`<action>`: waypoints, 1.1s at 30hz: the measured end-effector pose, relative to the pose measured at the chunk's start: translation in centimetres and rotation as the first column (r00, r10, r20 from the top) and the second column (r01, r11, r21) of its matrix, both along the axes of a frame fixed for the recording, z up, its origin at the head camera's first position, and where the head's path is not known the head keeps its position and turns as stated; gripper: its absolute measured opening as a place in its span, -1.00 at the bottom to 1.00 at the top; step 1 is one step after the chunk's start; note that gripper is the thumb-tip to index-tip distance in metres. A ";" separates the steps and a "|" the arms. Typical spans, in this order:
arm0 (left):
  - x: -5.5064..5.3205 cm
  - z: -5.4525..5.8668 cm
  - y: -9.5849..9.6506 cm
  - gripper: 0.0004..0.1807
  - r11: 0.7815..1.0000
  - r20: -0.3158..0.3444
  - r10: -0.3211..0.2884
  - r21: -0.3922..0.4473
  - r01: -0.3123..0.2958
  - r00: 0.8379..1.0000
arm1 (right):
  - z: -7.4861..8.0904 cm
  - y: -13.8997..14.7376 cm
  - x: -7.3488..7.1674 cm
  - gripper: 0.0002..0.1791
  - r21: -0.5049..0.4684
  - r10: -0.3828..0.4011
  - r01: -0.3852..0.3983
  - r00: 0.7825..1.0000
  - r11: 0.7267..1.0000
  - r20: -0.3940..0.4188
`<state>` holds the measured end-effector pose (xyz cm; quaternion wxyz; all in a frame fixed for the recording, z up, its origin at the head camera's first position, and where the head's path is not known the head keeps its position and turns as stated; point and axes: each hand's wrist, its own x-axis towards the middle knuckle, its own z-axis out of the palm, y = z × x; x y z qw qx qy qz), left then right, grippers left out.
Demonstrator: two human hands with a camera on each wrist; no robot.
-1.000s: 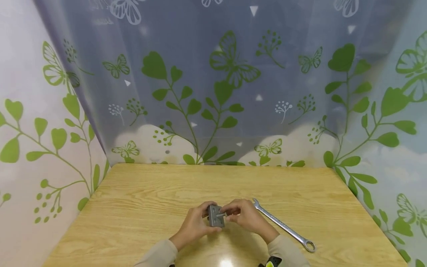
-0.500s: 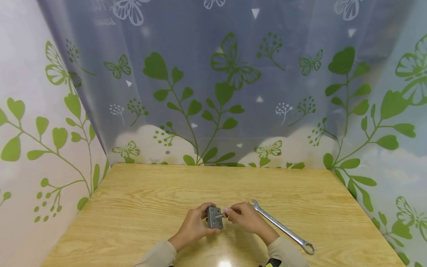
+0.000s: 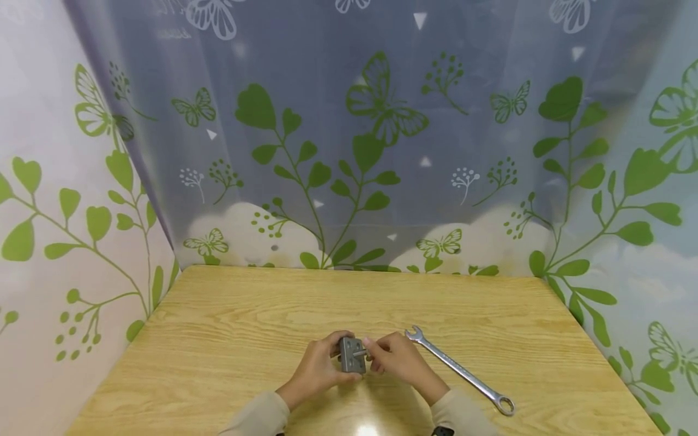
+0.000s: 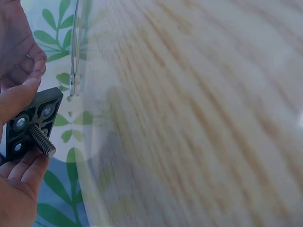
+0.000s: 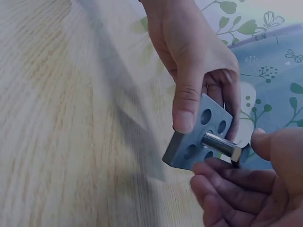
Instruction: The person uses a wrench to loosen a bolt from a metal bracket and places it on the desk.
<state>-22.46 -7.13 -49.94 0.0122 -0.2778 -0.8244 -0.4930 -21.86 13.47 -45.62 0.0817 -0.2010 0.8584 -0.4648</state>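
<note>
A grey square block point(image 3: 352, 357) with round recesses in its face is gripped at its edges by my left hand point(image 3: 317, 366), thumb on one side and fingers on the opposite one. Through its middle runs a hex-head bolt point(image 5: 218, 144). The bolt's threaded end point(image 4: 43, 142) sticks out of the block's other face, as the left wrist view shows. My right hand point(image 3: 400, 358) is at the hex head point(image 5: 240, 155), thumb tip on one side and curled fingers on the other. Its fingers partly cover the head in the head view.
A combination wrench point(image 3: 460, 368) lies slantwise on the wooden table point(image 3: 245, 309), just right of my right hand. Its open end points away and its ring end towards me. A curtain point(image 3: 305, 200) printed with leaves and butterflies hangs behind the table's far edge.
My right hand's fingers have shifted about the bolt head, and the hand has moved slightly left, uncovering the wrench's open end. My left hand and the block have stayed nearly still.
</note>
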 end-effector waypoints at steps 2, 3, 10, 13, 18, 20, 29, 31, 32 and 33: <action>0.0 0.0 0.0 -0.24 1.000 0.003 -0.002 0.003 0.002 1.000 | 0.0 -0.1 0.0 -0.50 0.000 0.006 -0.006 1.000 1.000 -0.023; 0.0 0.1 0.0 -0.24 1.000 0.004 -0.002 0.005 0.002 1.000 | 0.0 -0.1 0.0 -0.55 0.008 0.009 -0.009 0.999 1.000 -0.042; -0.1 0.5 -0.1 -0.24 1.000 0.012 -0.007 0.015 0.006 1.000 | 0.2 0.3 -0.2 -0.81 0.040 0.041 -0.036 0.991 0.999 -0.131; -0.1 0.7 -0.1 -0.24 1.000 0.007 -0.003 0.014 0.003 1.000 | 0.5 0.4 -0.3 -0.78 0.038 0.056 -0.052 0.989 0.998 -0.137; -0.1 0.7 0.0 -0.24 1.000 0.001 0.003 0.009 -0.003 1.000 | 0.6 0.5 -0.4 -0.78 0.049 0.063 -0.057 0.988 0.997 -0.144; -0.1 0.6 -0.1 -0.24 1.000 -0.002 0.003 0.009 -0.003 1.000 | 0.5 0.4 -0.3 -0.78 0.051 0.063 -0.056 0.988 0.997 -0.141; -0.1 0.4 -0.2 -0.22 1.000 -0.024 0.000 -0.003 0.000 1.000 | 0.3 0.4 -0.4 -0.63 0.072 0.030 -0.021 0.991 0.997 -0.132; -0.1 0.4 -0.2 -0.22 1.000 -0.022 0.005 -0.005 -0.005 1.000 | 0.3 0.4 -0.5 -0.55 0.069 0.003 0.005 0.994 0.998 -0.113; -0.1 0.4 -0.1 -0.22 1.000 -0.022 0.006 -0.007 -0.007 1.000 | 0.3 0.5 -0.5 -0.52 0.066 -0.010 0.017 0.995 0.998 -0.100; -0.1 0.4 -0.1 -0.22 1.000 -0.023 0.009 -0.010 -0.009 1.000 | 0.3 0.5 -0.5 -0.49 0.061 -0.022 0.027 0.996 0.998 -0.082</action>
